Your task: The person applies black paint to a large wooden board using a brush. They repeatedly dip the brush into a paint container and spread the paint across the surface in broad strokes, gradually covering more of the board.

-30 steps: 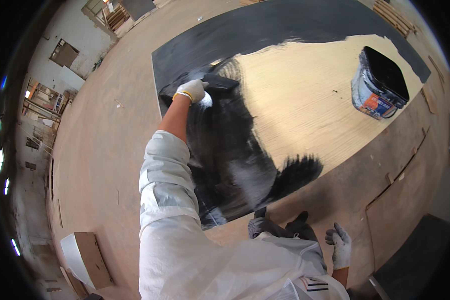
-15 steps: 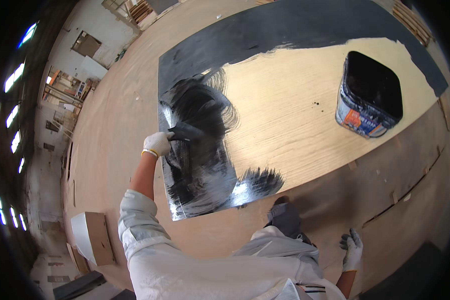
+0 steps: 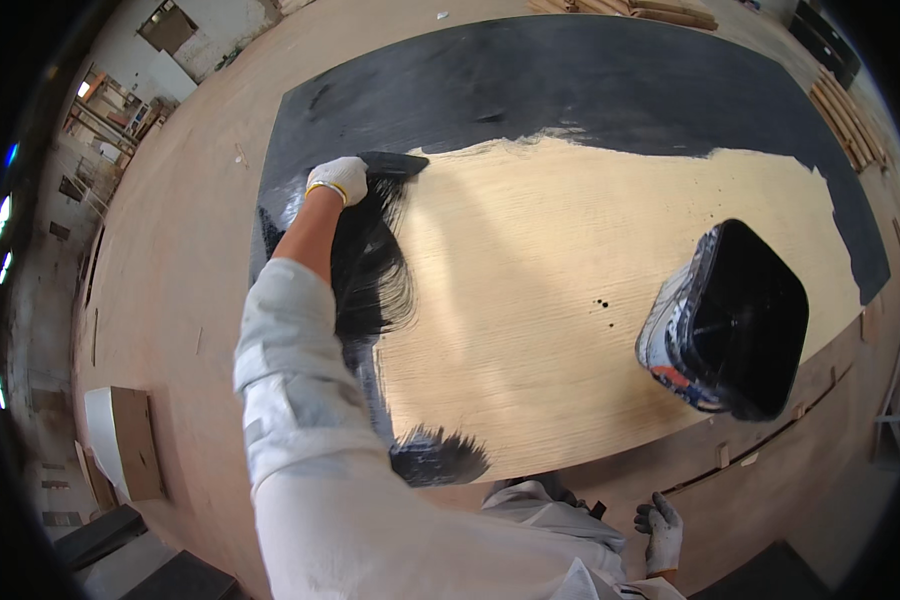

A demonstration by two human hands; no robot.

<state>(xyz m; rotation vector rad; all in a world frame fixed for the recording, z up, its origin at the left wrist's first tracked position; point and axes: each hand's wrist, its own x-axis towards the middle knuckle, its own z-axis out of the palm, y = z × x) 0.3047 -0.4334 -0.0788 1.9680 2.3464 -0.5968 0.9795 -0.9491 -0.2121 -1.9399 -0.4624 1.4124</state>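
Observation:
My left hand [image 3: 340,181], in a white knit glove, grips a wide paintbrush [image 3: 395,166] coated in black. The brush lies against a large wooden panel [image 3: 530,330] near its far left part, at the border of the black paint [image 3: 365,265]. Streaky bristle marks curve below it. My right hand [image 3: 661,532] hangs beside my body at the lower right, gloved, with dark-stained fingers apart and nothing in them. On the panel's right side stands a smeared square bucket [image 3: 735,315] with dark paint inside.
Black paint drops [image 3: 602,303] dot the bare wood left of the bucket. A pale box-like piece [image 3: 125,443] stands on the floor at left. Stacked wooden boards [image 3: 847,122] lie beyond the panel's far right corner. Dark panels [image 3: 180,578] lie at lower left.
My left hand has swept the brush away from me, toward the panel's far side. The view has shifted, so the bucket appears lower. My right hand stays low at my side.

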